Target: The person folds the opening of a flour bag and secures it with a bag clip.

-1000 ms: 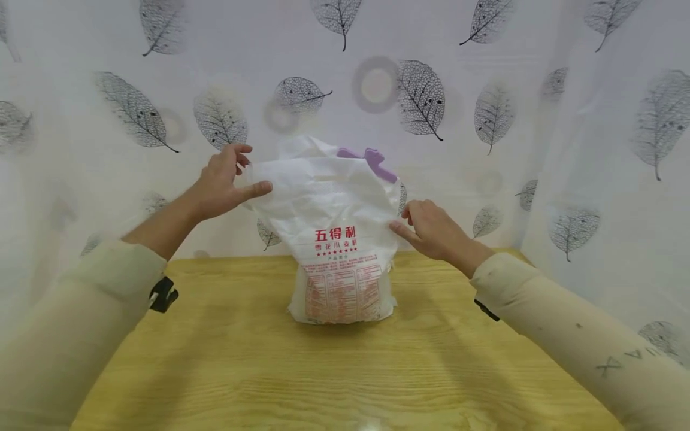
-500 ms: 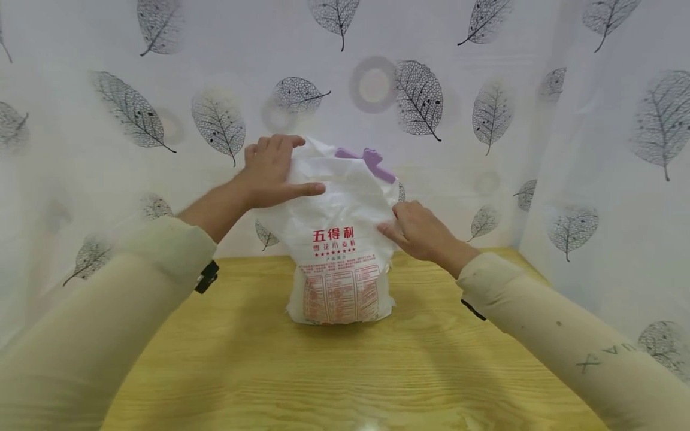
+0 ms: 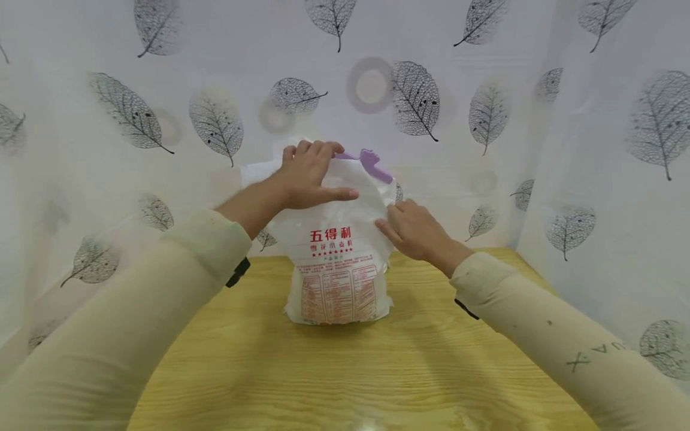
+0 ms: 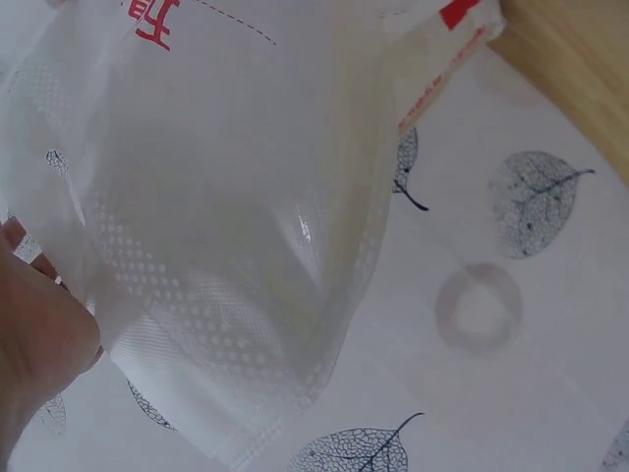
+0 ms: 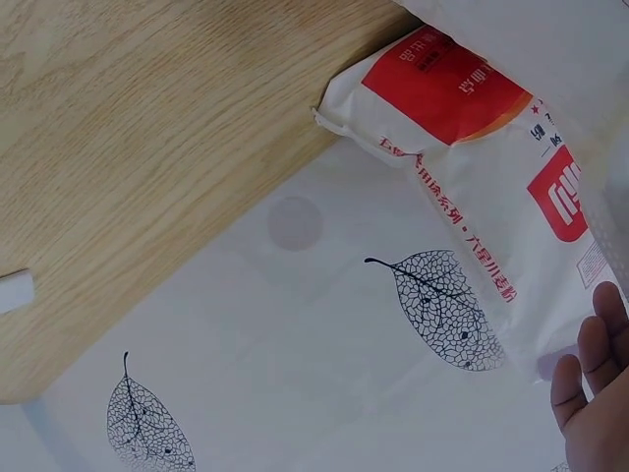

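Note:
A white flour bag (image 3: 336, 263) with red print stands upright on the wooden table (image 3: 345, 371), its slack top raised. At the top right edge sits a purple bag clip (image 3: 372, 164), its left part half hidden by the fingers. My left hand (image 3: 307, 176) lies across the bag's upper part, fingers stretched toward the clip and thumb straight along the front. My right hand (image 3: 420, 233) grips the bag's right edge, thumb in front and fingers behind. In the right wrist view, its fingers (image 5: 595, 344) are at the bag's other side, near a purple end of the clip.
A curtain (image 3: 485, 78) printed with dark leaves hangs right behind the table and along both sides. In the right wrist view, a small white object (image 5: 15, 291) lies at the left edge on the table.
My left hand has moved right, from the bag's top left corner across its upper part to the clip. The right hand has closed in slightly on the right edge. The bag stays in place.

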`<state>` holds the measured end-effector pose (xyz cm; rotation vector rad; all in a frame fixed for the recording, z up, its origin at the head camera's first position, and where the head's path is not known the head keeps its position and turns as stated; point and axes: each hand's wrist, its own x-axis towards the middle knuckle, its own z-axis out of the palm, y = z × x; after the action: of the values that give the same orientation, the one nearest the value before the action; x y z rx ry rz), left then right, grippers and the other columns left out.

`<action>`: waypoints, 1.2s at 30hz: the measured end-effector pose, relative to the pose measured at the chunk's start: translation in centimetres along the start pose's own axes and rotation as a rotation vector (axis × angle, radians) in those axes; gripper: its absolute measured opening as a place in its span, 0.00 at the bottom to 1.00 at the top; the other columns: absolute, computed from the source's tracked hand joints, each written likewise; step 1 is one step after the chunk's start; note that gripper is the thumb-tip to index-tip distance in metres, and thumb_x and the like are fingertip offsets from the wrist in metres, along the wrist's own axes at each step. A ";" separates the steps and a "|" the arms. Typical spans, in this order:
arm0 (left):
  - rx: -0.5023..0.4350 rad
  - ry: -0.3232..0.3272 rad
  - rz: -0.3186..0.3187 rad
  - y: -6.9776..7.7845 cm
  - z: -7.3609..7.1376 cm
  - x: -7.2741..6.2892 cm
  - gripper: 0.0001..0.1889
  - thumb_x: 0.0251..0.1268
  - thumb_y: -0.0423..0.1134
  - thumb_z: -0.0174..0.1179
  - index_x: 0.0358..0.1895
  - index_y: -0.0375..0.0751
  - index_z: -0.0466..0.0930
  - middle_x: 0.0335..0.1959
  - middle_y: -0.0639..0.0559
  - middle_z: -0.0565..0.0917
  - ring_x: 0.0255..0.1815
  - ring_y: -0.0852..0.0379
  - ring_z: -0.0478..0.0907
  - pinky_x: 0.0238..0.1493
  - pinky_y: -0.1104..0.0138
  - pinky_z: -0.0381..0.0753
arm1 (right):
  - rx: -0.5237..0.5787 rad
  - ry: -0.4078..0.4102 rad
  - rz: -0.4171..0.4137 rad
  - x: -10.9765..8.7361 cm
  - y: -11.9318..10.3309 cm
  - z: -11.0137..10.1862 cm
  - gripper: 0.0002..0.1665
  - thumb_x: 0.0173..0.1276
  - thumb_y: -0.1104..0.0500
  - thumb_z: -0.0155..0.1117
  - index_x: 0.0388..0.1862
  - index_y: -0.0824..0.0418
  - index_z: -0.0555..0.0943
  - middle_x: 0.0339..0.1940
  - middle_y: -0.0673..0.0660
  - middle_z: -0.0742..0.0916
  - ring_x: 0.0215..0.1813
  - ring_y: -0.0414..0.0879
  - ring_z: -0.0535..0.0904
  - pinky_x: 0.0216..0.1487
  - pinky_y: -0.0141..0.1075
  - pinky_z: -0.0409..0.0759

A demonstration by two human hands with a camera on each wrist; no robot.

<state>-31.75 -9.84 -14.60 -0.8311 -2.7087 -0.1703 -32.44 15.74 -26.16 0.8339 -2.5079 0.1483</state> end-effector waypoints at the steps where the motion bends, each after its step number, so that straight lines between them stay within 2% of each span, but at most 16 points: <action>1: 0.000 -0.004 0.003 0.0 0.1 -0.1 0.47 0.60 0.74 0.54 0.76 0.50 0.54 0.73 0.45 0.64 0.72 0.42 0.56 0.71 0.43 0.48 | -0.025 0.023 -0.021 0.0 0.0 0.0 0.21 0.79 0.46 0.49 0.34 0.61 0.74 0.30 0.58 0.78 0.37 0.55 0.75 0.41 0.49 0.75; 6: 0.010 -0.021 0.002 -0.1 0.3 -0.5 0.39 0.67 0.71 0.48 0.75 0.56 0.58 0.74 0.45 0.65 0.72 0.41 0.57 0.70 0.42 0.48 | -0.156 0.159 -0.136 0.4 -0.3 0.3 0.21 0.75 0.48 0.60 0.26 0.60 0.76 0.25 0.56 0.80 0.31 0.54 0.77 0.35 0.47 0.77; 10: 0.010 -0.009 0.010 -0.2 0.6 -0.6 0.33 0.72 0.68 0.45 0.72 0.52 0.64 0.71 0.46 0.69 0.70 0.42 0.60 0.68 0.43 0.50 | -0.281 0.251 -0.232 0.4 -0.6 0.6 0.22 0.71 0.47 0.65 0.22 0.60 0.78 0.22 0.54 0.81 0.27 0.51 0.76 0.32 0.44 0.76; 14: 0.009 0.024 0.024 -0.1 0.7 -0.5 0.29 0.76 0.64 0.42 0.67 0.49 0.70 0.67 0.47 0.74 0.67 0.44 0.64 0.67 0.43 0.52 | -0.371 0.310 -0.310 0.2 -0.6 0.9 0.24 0.71 0.46 0.65 0.20 0.61 0.77 0.18 0.53 0.79 0.22 0.48 0.73 0.27 0.42 0.74; 18: 0.019 0.047 0.023 0.2 0.6 -0.4 0.28 0.77 0.63 0.40 0.64 0.49 0.74 0.65 0.47 0.76 0.66 0.44 0.66 0.67 0.43 0.53 | -0.352 0.283 -0.277 -0.3 -0.3 0.9 0.23 0.71 0.47 0.64 0.21 0.60 0.75 0.17 0.54 0.79 0.21 0.48 0.74 0.26 0.42 0.74; 22: 0.030 0.063 0.032 0.2 0.5 -0.5 0.28 0.79 0.61 0.39 0.62 0.48 0.79 0.63 0.46 0.78 0.66 0.43 0.69 0.67 0.42 0.54 | -0.292 0.230 -0.234 -0.8 -0.1 0.9 0.18 0.66 0.51 0.64 0.22 0.59 0.73 0.17 0.54 0.78 0.20 0.49 0.75 0.25 0.42 0.75; 26: 0.038 0.087 0.054 -0.2 0.5 -0.8 0.26 0.79 0.59 0.41 0.57 0.48 0.84 0.58 0.46 0.82 0.63 0.44 0.73 0.67 0.41 0.55 | -0.241 0.231 -0.280 -1.0 -0.1 1.2 0.16 0.66 0.55 0.63 0.22 0.60 0.72 0.15 0.53 0.76 0.16 0.46 0.69 0.19 0.40 0.73; 29: 0.030 0.095 0.074 -0.6 0.4 -1.0 0.22 0.78 0.56 0.44 0.52 0.47 0.84 0.54 0.47 0.84 0.59 0.45 0.75 0.66 0.40 0.56 | -0.257 0.272 -0.311 -1.1 0.0 1.5 0.17 0.67 0.56 0.66 0.23 0.60 0.71 0.14 0.53 0.75 0.15 0.45 0.67 0.15 0.40 0.72; 33: 0.025 0.098 0.112 -0.9 0.4 -1.2 0.16 0.75 0.52 0.51 0.45 0.48 0.84 0.48 0.49 0.84 0.54 0.47 0.76 0.65 0.42 0.57 | -0.262 0.310 -0.325 -1.3 0.1 1.7 0.17 0.67 0.55 0.66 0.23 0.60 0.72 0.13 0.54 0.75 0.14 0.46 0.68 0.15 0.41 0.73; 36: 0.031 0.100 0.135 -1.2 0.5 -1.3 0.11 0.72 0.50 0.55 0.41 0.49 0.82 0.45 0.51 0.84 0.52 0.48 0.76 0.64 0.43 0.58 | -0.239 0.289 -0.333 -1.3 0.0 1.7 0.17 0.69 0.52 0.61 0.23 0.59 0.72 0.15 0.53 0.76 0.16 0.46 0.69 0.16 0.41 0.73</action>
<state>-31.53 -11.45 -15.48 -0.9661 -2.5456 -0.1353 -32.23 16.03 -28.29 1.0320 -2.0392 -0.1326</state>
